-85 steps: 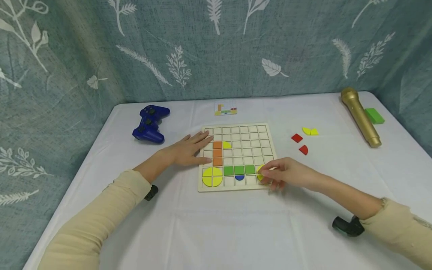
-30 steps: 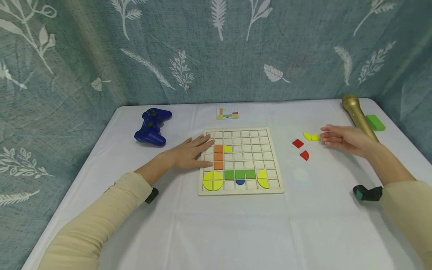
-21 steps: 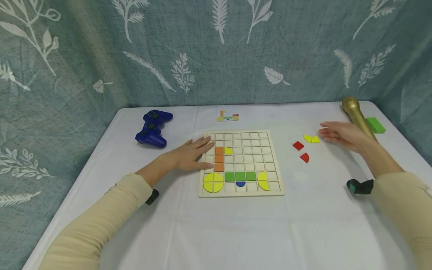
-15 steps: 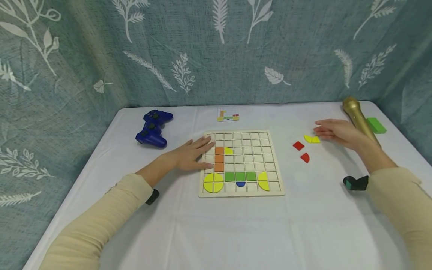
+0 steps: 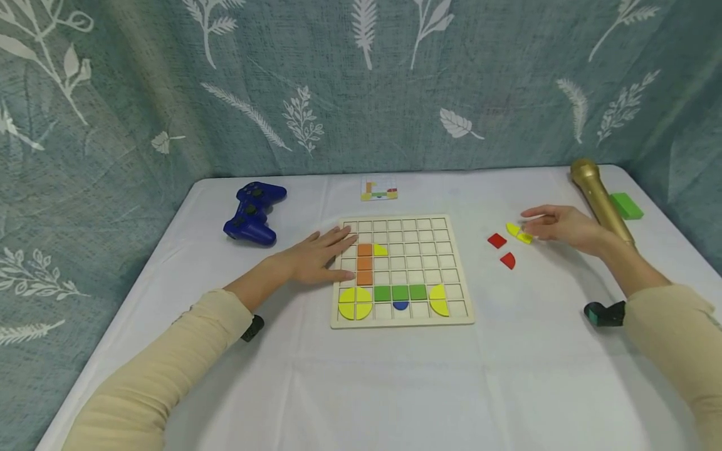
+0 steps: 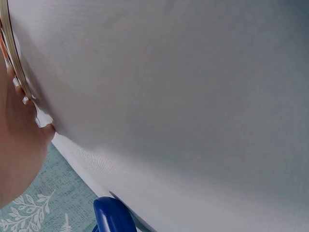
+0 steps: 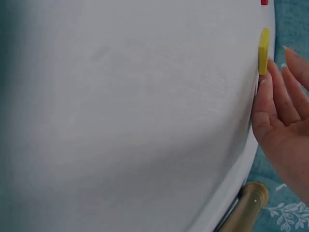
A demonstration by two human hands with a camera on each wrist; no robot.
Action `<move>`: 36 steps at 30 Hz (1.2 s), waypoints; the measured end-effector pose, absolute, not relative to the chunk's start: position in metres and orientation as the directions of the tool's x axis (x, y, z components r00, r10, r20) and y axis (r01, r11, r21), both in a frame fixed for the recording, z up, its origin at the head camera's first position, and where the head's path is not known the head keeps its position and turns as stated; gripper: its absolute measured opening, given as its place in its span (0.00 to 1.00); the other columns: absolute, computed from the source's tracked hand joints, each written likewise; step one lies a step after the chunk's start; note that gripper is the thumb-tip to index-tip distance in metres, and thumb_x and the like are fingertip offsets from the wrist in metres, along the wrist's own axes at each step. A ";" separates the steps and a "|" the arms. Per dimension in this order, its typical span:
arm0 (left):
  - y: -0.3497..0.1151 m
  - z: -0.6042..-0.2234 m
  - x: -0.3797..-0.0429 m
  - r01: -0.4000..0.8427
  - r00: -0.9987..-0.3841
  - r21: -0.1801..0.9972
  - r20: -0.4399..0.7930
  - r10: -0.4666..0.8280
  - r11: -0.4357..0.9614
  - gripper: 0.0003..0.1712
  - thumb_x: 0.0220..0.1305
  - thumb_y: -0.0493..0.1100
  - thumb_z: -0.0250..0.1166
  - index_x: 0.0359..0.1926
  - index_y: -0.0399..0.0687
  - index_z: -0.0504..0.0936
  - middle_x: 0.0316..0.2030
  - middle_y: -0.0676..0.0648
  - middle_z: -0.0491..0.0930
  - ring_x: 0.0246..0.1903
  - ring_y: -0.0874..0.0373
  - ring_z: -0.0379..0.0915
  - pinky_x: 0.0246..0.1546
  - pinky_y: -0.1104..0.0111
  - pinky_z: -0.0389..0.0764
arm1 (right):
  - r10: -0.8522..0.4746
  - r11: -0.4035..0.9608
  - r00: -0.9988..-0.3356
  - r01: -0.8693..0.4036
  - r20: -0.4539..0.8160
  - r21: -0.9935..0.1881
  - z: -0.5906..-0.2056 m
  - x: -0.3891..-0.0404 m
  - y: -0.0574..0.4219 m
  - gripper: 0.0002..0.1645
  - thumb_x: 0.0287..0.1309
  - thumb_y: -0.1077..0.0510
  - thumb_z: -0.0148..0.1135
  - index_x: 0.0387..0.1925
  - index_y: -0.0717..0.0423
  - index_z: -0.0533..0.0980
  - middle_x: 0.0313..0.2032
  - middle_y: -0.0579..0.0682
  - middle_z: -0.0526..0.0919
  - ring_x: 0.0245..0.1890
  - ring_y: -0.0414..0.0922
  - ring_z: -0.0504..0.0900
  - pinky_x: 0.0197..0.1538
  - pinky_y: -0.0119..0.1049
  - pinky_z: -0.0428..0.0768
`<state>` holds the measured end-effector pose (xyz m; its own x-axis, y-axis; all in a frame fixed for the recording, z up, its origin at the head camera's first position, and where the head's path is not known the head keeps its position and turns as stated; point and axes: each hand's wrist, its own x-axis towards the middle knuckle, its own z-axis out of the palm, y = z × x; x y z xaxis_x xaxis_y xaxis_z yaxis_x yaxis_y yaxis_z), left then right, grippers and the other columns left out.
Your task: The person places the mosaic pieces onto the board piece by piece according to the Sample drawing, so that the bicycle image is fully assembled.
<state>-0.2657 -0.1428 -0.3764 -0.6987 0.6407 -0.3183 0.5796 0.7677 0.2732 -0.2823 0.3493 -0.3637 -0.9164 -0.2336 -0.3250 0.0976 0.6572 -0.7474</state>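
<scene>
My left hand (image 5: 313,258) lies with spread fingers over the left edge of a wooden grid board (image 5: 417,321). On the board are several orange squares (image 5: 365,264), a row of green squares (image 5: 400,292), a blue half circle (image 5: 400,305), a full yellow circle (image 5: 355,303), a yellow half circle (image 5: 438,300) and one yellow quarter piece (image 5: 380,250). Right of it, my right hand (image 5: 566,227) reaches two loose yellow quarter pieces (image 5: 512,229). In the right wrist view, lower fingertips touch a yellow piece (image 7: 263,52), with the thumb apart from it.
A red square (image 5: 497,240) and a red quarter piece (image 5: 508,260) lie between board and right hand. A gold microphone (image 5: 603,203) and a green block (image 5: 626,206) lie far right. A blue game controller (image 5: 254,213) is at left; a pattern card (image 5: 379,188) lies behind the board.
My right hand has left the board's yellow half circle and gone right to the loose yellow pieces. The nearer one has shifted and turned slightly. My left hand stays on the board.
</scene>
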 end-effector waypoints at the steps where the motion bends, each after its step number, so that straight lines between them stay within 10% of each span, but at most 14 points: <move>1: -0.143 -0.376 -0.266 0.578 -0.699 0.273 -0.321 0.639 0.769 0.50 0.65 0.71 0.47 0.76 0.55 0.38 0.74 0.48 0.32 0.72 0.52 0.24 0.68 0.50 0.33 | -0.247 0.654 -0.917 0.081 -0.314 -0.752 -0.364 -0.281 0.349 0.34 0.66 0.54 0.58 0.67 0.66 0.60 0.57 0.65 0.72 0.44 0.36 0.77 0.46 0.26 0.76; 17: -0.142 -0.375 -0.265 0.576 -0.698 0.272 -0.327 0.637 0.771 0.49 0.66 0.70 0.47 0.76 0.54 0.38 0.74 0.47 0.32 0.72 0.51 0.25 0.68 0.50 0.33 | -0.257 0.786 -0.944 -0.078 -0.208 -0.614 -0.361 -0.272 0.342 0.27 0.57 0.64 0.66 0.56 0.70 0.71 0.40 0.59 0.78 0.38 0.51 0.73 0.33 0.28 0.74; 36: -0.144 -0.378 -0.267 0.581 -0.700 0.266 -0.320 0.639 0.769 0.50 0.65 0.73 0.46 0.76 0.55 0.37 0.74 0.48 0.32 0.72 0.51 0.25 0.68 0.51 0.34 | -0.142 0.795 -0.961 0.034 -0.239 -0.606 -0.354 -0.256 0.336 0.24 0.61 0.54 0.64 0.52 0.68 0.74 0.34 0.54 0.81 0.32 0.48 0.76 0.32 0.34 0.74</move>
<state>-0.2673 -0.1441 -0.3784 -0.6996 0.6388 -0.3203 0.5807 0.7694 0.2662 -0.2559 0.3355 -0.3540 -0.9607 -0.1415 -0.2389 0.0337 0.7947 -0.6061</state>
